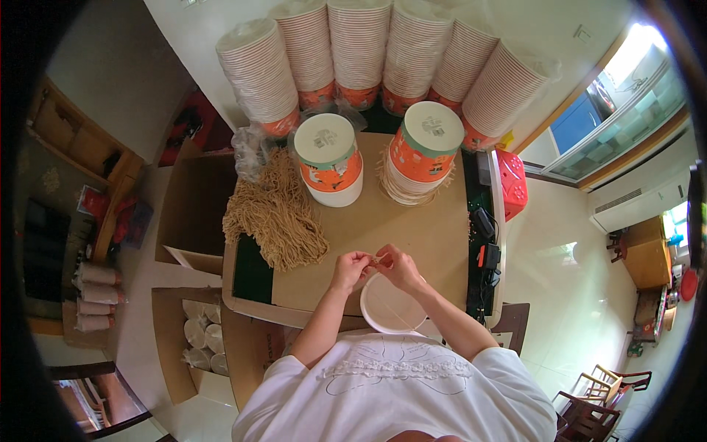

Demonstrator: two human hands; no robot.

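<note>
Close together over the near edge of the brown board, my left hand (352,270) and my right hand (398,266) are closed in pinches on a thin tan cord (403,312). The cord runs across a round white paper tub (375,298) right below my hands, close to my body. How the cord is looped between my fingertips is too small to make out. A loose heap of tan cords (276,221) lies to the left. Two orange-printed paper tubs stand upside down beyond my hands: the left tub (330,166) and the right tub stack (423,158), with cords around its base.
Tall stacks of wrapped paper tubs (357,48) line the table's back by the wall. A brown board (361,232) covers the tabletop. Black adapters and cables (487,254) lie along the right edge. Open cardboard boxes (171,353) stand at left; a red stool (511,184) is at right.
</note>
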